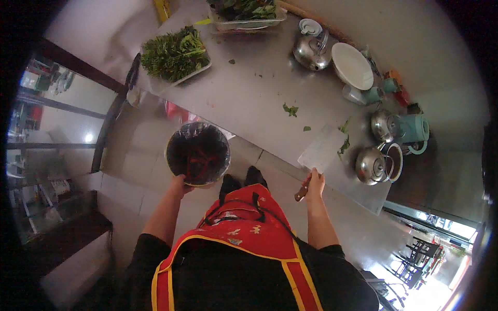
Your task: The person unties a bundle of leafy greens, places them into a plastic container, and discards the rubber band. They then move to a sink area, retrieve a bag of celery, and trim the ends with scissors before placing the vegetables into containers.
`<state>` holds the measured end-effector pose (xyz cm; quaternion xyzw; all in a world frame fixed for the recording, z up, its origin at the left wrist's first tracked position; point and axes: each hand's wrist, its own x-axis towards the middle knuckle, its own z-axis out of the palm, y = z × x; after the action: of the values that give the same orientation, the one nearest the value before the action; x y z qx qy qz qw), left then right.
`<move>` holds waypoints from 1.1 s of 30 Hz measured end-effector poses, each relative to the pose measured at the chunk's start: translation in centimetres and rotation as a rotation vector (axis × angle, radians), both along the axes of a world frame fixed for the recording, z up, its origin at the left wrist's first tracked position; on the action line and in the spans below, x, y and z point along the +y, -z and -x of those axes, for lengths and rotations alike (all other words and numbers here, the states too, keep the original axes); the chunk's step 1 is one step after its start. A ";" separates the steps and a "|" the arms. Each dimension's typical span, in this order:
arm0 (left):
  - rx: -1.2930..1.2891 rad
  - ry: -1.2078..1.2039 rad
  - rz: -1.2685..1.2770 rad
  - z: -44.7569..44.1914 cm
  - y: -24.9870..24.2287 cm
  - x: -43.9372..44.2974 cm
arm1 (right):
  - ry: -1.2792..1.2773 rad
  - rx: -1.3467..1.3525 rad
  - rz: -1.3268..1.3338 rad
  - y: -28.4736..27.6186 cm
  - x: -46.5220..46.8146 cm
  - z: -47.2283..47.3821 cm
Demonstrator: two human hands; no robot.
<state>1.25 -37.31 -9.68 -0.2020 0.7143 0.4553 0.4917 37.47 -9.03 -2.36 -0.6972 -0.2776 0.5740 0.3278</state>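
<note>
My left hand (pixel 183 186) grips the near rim of a round waste bin (pixel 177 155) lined with a dark plastic bag. The bin is off the front edge of the steel counter (pixel 249 89); whether it rests on the floor I cannot tell. Reddish contents show dimly inside. My right hand (pixel 317 182) holds a cleaver (pixel 320 149) by its brown wooden handle. Its wide blade lies over the counter's front part, close to several green leaf scraps (pixel 344 144). Another leafy scrap (pixel 290 110) lies farther left on the steel.
Green vegetables (pixel 175 54) fill a tray at the far left; another tub (pixel 249 24) of greens stands behind. Along the back are metal kettles (pixel 312 50), a white oval dish (pixel 352 66), cups (pixel 374 94) and a teal pitcher (pixel 414 130). A glass-fronted cabinet (pixel 62 120) stands left.
</note>
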 end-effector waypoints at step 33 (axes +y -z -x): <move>-0.158 -0.240 -0.082 3.8 -0.3 3.0 | -0.708 0.088 0.026 0.9 14.9 22.8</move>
<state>-2.58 -34.35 -9.34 -0.3008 0.6250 0.5222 0.4962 14.69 5.91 -3.31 -0.5363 -0.4804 0.6850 0.1112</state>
